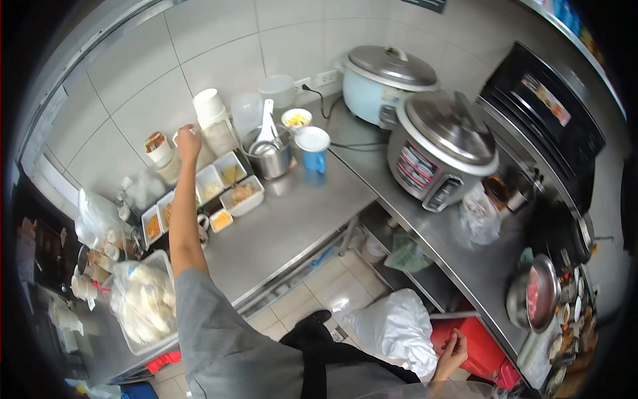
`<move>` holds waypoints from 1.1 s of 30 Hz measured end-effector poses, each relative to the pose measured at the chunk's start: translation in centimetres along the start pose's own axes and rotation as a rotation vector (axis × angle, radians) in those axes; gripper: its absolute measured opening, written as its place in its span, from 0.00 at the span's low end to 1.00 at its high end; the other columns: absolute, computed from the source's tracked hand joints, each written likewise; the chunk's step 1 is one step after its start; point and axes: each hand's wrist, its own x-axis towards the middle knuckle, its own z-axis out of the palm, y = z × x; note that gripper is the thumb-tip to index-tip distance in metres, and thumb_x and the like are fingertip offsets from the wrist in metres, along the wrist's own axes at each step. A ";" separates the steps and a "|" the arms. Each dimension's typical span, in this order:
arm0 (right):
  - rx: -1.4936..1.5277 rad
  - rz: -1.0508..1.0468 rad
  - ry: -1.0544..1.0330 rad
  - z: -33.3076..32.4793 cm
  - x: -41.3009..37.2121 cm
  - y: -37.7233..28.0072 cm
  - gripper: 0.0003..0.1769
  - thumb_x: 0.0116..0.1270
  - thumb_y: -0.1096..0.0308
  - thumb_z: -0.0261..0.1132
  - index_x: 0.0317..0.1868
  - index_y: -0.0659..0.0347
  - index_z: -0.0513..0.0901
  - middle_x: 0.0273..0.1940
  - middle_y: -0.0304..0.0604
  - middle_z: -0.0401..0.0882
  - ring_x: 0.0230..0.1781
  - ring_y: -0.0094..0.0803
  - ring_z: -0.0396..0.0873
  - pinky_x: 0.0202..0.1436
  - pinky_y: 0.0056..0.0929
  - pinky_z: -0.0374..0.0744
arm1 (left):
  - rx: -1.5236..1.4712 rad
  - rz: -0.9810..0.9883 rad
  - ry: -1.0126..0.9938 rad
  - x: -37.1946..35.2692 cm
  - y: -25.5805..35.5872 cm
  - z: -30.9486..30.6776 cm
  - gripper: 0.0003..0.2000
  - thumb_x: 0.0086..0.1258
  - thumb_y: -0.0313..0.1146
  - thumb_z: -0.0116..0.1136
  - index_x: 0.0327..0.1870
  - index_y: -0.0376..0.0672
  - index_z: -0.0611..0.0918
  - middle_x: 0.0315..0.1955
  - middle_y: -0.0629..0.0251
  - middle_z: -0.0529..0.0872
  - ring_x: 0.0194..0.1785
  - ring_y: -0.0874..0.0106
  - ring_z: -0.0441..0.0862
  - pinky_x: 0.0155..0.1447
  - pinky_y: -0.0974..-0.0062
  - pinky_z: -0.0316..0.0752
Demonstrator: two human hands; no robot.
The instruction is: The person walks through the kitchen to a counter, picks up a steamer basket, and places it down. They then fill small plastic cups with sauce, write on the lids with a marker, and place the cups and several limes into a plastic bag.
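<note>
My left hand (187,141) reaches to the back of the steel counter, its fingers closed round something small and white that is mostly hidden. Beside it stand a cup of packets (157,149) on the left and a stack of white cups (209,106) on the right. Below the hand lie trays of chopped food (211,184). Low at the right, my right hand (454,351) hangs over a red bin (475,346), fingers loosely curled; whether it holds anything is not clear.
Two rice cookers (387,83) (442,149) stand on the right counter. Nearer are a steel pot (269,156), a blue mug (314,149) and a tub of bagged food (143,306). A steel bowl with meat (533,292) sits far right. A white sack (395,326) is on the floor.
</note>
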 end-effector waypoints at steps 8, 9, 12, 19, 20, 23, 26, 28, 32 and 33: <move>-0.139 -0.073 -0.151 9.2 0.9 -5.2 0.08 0.63 0.74 0.55 0.35 0.69 0.79 0.22 0.44 0.76 0.17 0.25 0.74 0.19 0.22 0.69 | 0.179 -0.372 -0.679 9.1 -11.8 8.2 0.37 0.43 0.49 0.66 0.49 0.25 0.72 0.48 0.36 0.75 0.51 0.52 0.76 0.53 0.62 0.72; -0.146 -0.078 -0.161 9.7 0.9 -5.8 0.08 0.63 0.75 0.55 0.35 0.69 0.79 0.22 0.44 0.76 0.17 0.25 0.74 0.18 0.23 0.69 | 0.166 -0.377 -0.692 9.0 -12.2 9.0 0.39 0.41 0.49 0.66 0.49 0.23 0.71 0.48 0.35 0.75 0.52 0.52 0.76 0.53 0.62 0.72; -0.163 -0.112 -0.175 10.9 1.0 -7.6 0.07 0.63 0.75 0.55 0.36 0.69 0.79 0.21 0.44 0.76 0.16 0.25 0.72 0.18 0.23 0.67 | 0.116 -0.451 -0.620 8.6 -12.0 9.7 0.36 0.39 0.47 0.69 0.49 0.30 0.74 0.48 0.44 0.78 0.52 0.54 0.77 0.54 0.62 0.73; -0.155 -0.164 -0.221 12.7 1.0 -10.6 0.07 0.63 0.75 0.55 0.36 0.69 0.79 0.21 0.44 0.75 0.17 0.24 0.70 0.20 0.24 0.65 | 0.107 -0.435 -0.569 12.4 -9.9 5.7 0.39 0.36 0.44 0.70 0.53 0.33 0.69 0.48 0.45 0.78 0.51 0.55 0.77 0.53 0.64 0.74; -0.164 -0.185 -0.214 13.0 0.9 -10.7 0.07 0.63 0.75 0.55 0.36 0.69 0.79 0.21 0.44 0.75 0.17 0.24 0.70 0.20 0.24 0.66 | 0.104 -0.443 -0.566 13.1 -9.6 5.2 0.40 0.36 0.44 0.69 0.53 0.34 0.68 0.48 0.46 0.78 0.50 0.55 0.77 0.52 0.64 0.74; -0.162 -0.238 -0.231 13.8 0.4 -10.9 0.07 0.63 0.75 0.55 0.37 0.68 0.79 0.22 0.45 0.75 0.18 0.26 0.71 0.21 0.24 0.68 | 0.116 -0.455 -0.582 14.1 -9.4 4.3 0.41 0.38 0.45 0.68 0.55 0.35 0.65 0.48 0.48 0.77 0.50 0.55 0.78 0.52 0.63 0.74; -0.146 -0.275 -0.245 14.0 0.0 -11.3 0.07 0.63 0.75 0.55 0.37 0.68 0.79 0.24 0.46 0.76 0.19 0.28 0.73 0.22 0.25 0.70 | 0.150 -0.414 -0.574 14.9 -9.3 3.1 0.39 0.40 0.47 0.67 0.54 0.36 0.66 0.47 0.48 0.78 0.49 0.55 0.77 0.52 0.62 0.74; -0.139 -0.278 -0.254 13.8 -0.2 -11.9 0.07 0.62 0.76 0.55 0.38 0.67 0.79 0.25 0.46 0.77 0.20 0.29 0.74 0.24 0.25 0.71 | 0.138 -0.370 -0.519 15.5 -9.2 2.1 0.37 0.41 0.48 0.67 0.53 0.37 0.68 0.46 0.48 0.78 0.49 0.54 0.77 0.51 0.61 0.74; -0.039 -0.319 -0.187 13.8 -0.2 -14.2 0.09 0.61 0.76 0.57 0.41 0.66 0.80 0.28 0.47 0.78 0.22 0.29 0.76 0.27 0.25 0.74 | -0.173 0.053 -0.297 16.3 -3.7 -2.4 0.30 0.48 0.48 0.66 0.51 0.41 0.73 0.44 0.50 0.79 0.48 0.55 0.77 0.51 0.62 0.73; 0.057 -0.310 -0.208 14.1 -0.2 -15.8 0.11 0.62 0.76 0.57 0.44 0.65 0.80 0.30 0.46 0.78 0.24 0.28 0.76 0.28 0.24 0.74 | -0.395 0.225 -0.322 14.8 0.0 -4.7 0.28 0.52 0.43 0.64 0.53 0.41 0.73 0.46 0.53 0.79 0.49 0.59 0.77 0.51 0.64 0.72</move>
